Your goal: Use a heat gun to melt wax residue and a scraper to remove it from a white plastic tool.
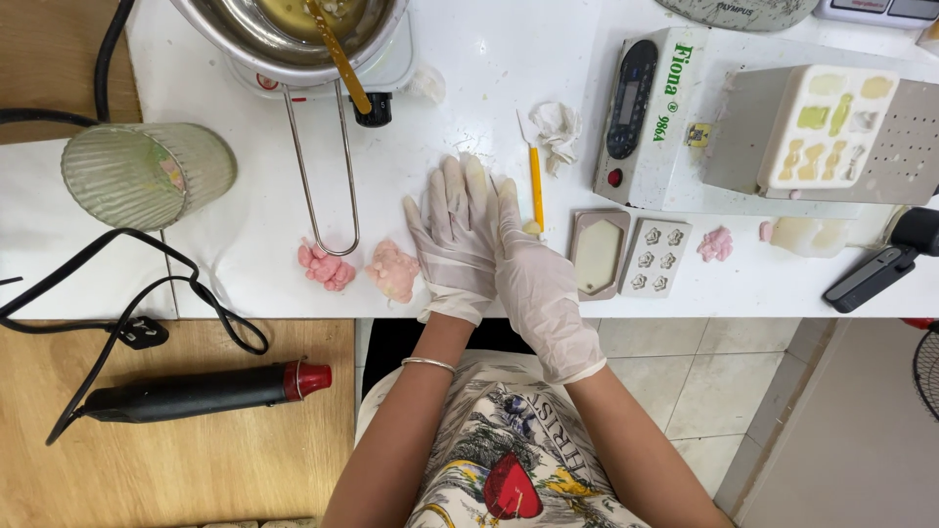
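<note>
Gloves on, both hands lay flat at the white table's point(245, 284) front edge: left hand point(452, 240) spread wide, right hand point(533, 274) overlapping it, fingers extended, gripping nothing. Pink wax lumps point(362, 266) sat just left; a yellow-handled tool point(535, 181) lay just beyond the fingertips; grey moulds point(631, 254) crowded the right. Bare tabletop stretched ahead.

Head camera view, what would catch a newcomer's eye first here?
Two white-gloved hands, left hand and right hand, pressed flat side by side at the white table's front edge. Pink wax lumps lie just left of them, and a black heat gun rests on the wooden surface below.
</note>
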